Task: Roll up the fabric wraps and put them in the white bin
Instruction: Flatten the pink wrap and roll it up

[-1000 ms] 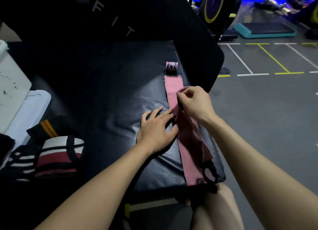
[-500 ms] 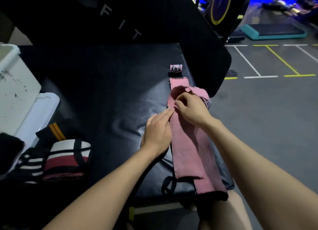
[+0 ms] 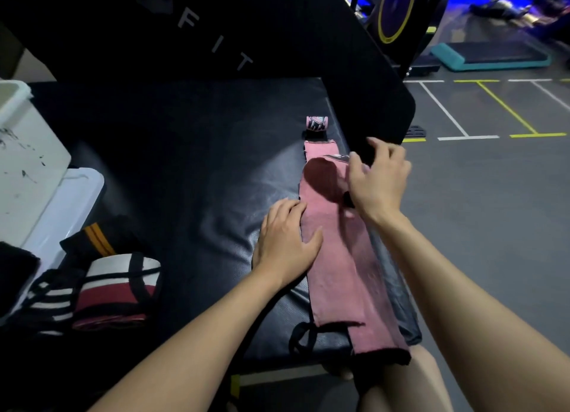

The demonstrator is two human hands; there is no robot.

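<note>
Unrolled wrap (image 3: 336, 257) along the bench (image 3: 185, 180) right edge — rolled wraps (image 3: 114, 291) and bin (image 3: 27, 152) far left.

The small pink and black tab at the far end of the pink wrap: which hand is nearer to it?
Right. The right hand hovers just beside and below the tab; the left hand rests flat further down the pink wrap.
</note>
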